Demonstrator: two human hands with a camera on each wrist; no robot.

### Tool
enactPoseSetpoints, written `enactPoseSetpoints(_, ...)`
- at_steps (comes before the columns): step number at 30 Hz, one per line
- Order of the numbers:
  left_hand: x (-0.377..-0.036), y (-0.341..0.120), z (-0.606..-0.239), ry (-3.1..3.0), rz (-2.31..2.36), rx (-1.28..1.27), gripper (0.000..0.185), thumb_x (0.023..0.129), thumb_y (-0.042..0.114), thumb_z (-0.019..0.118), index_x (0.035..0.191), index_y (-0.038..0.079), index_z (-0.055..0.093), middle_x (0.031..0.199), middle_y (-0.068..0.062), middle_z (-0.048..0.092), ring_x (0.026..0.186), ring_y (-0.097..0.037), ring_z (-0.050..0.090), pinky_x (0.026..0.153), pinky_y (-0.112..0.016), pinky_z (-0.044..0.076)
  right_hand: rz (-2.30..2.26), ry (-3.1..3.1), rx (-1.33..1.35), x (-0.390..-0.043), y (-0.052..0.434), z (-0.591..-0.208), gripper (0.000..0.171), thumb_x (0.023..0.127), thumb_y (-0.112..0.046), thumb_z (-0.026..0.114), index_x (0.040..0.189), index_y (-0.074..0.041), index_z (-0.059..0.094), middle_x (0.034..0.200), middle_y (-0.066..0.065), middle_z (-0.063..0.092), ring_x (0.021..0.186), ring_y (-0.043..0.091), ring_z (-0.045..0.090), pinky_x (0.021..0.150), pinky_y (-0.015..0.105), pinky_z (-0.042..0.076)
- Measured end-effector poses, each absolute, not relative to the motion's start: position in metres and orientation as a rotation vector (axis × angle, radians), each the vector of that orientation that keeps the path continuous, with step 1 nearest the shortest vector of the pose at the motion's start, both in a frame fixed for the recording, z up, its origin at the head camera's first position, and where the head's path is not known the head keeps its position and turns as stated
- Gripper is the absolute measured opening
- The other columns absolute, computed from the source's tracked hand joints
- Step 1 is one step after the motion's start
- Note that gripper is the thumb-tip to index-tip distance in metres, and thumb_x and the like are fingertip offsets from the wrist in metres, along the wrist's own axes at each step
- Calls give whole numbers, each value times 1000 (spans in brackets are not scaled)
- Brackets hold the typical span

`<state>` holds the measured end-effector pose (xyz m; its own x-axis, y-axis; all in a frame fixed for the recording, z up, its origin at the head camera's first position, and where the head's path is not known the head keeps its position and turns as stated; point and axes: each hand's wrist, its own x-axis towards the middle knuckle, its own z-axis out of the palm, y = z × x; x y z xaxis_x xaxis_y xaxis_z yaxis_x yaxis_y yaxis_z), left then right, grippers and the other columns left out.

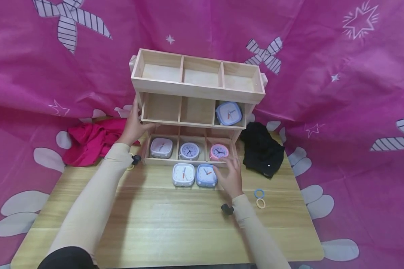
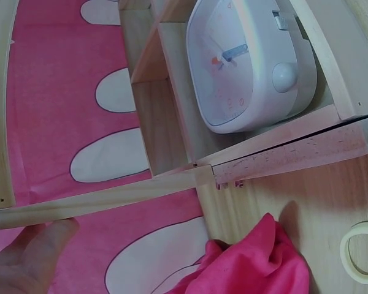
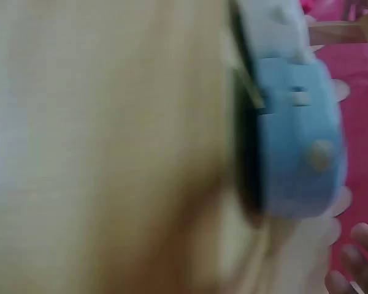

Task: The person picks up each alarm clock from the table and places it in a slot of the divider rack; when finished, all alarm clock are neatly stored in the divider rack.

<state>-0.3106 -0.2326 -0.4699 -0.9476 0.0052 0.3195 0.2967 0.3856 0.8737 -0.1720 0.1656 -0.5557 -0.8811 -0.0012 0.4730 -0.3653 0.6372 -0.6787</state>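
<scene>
My left hand (image 1: 133,127) grips the left side of a three-tier wooden rack (image 1: 195,87), thumb at the middle tier; its fingers (image 2: 49,245) show against the side post in the left wrist view. My right hand (image 1: 232,179) hovers with loose fingers beside a blue alarm clock (image 1: 207,175), apart from it in the right wrist view. Left of that clock stands a white alarm clock (image 1: 183,175). The bottom tier holds a pale square clock (image 1: 161,148), a round lavender clock (image 1: 189,151) and a round pink clock (image 1: 219,152). Another blue clock (image 1: 229,113) sits in the middle tier's right compartment.
Bright pink cloth (image 1: 91,140) lies left of the rack and black cloth (image 1: 262,149) right of it. A blue ring (image 1: 259,193) and a cream ring (image 1: 260,203) lie on the table (image 1: 175,231). A pink curtain (image 1: 202,22) hangs behind.
</scene>
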Motion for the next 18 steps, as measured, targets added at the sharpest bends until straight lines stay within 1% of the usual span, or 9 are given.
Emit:
enactPoseSetpoints(1,-311,-232,-469,-2377,-1587,-271,137,80,1,93,173,27,-4,175,-21,22,152,-50,40,124,-65,41,1147,-2483,310,-166,167,-563,45,88,-23,87,127,-5,74,134,18,64,131,39,54,115,56,46)
enactPoseSetpoints(2,-311,-232,-468,-2369,-1591,-276,137,79,0,92,173,28,-3,174,-20,23,152,-49,41,124,-65,42,1152,-2538,331,-160,168,-570,49,89,-24,87,132,-7,73,142,18,62,137,40,51,121,59,41)
enactPoseSetpoints(3,-311,-232,-467,-2364,-1597,-279,137,79,-1,92,173,28,-2,174,-19,24,152,-49,41,123,-66,42,1149,-2592,350,-155,170,-577,55,88,-26,87,137,-9,71,149,18,59,141,41,48,124,61,37)
enactPoseSetpoints(5,-312,-232,-467,-2356,-1599,-292,136,79,-3,91,173,28,-1,173,-19,25,151,-50,41,122,-67,43,1111,-2681,394,-148,174,-591,63,88,-29,87,145,-12,67,157,18,54,144,42,46,124,66,35)
enactPoseSetpoints(8,-312,-232,-468,-2351,-1608,-305,135,78,-4,90,173,28,0,173,-20,25,151,-51,41,121,-68,44,1073,-2724,444,-142,178,-608,71,85,-31,88,150,-16,63,161,18,52,145,44,46,123,70,35)
enactPoseSetpoints(11,-312,-232,-469,-2347,-1617,-307,135,78,-4,91,173,30,0,172,-19,27,149,-50,43,120,-68,45,1101,-2708,474,-140,180,-615,73,85,-28,89,152,-17,61,160,18,52,146,43,49,122,69,40)
enactPoseSetpoints(13,-312,-232,-469,-2345,-1613,-307,136,78,-3,91,173,30,0,170,-19,28,147,-49,45,119,-68,46,1138,-2696,475,-141,181,-616,72,85,-27,90,150,-16,62,162,17,50,147,42,51,123,65,42)
enactPoseSetpoints(15,-311,-232,-469,-2345,-1604,-303,136,78,-3,92,173,30,1,169,-19,30,146,-48,45,119,-67,46,1179,-2696,467,-142,181,-615,70,84,-26,91,148,-15,64,165,16,47,148,40,51,124,61,43)
enactPoseSetpoints(18,-310,-232,-469,-2354,-1589,-301,136,78,-3,92,173,28,0,169,-21,29,148,-49,44,121,-67,44,1252,-2719,439,-143,181,-612,66,82,-26,93,142,-14,67,169,11,43,152,39,48,126,58,41)
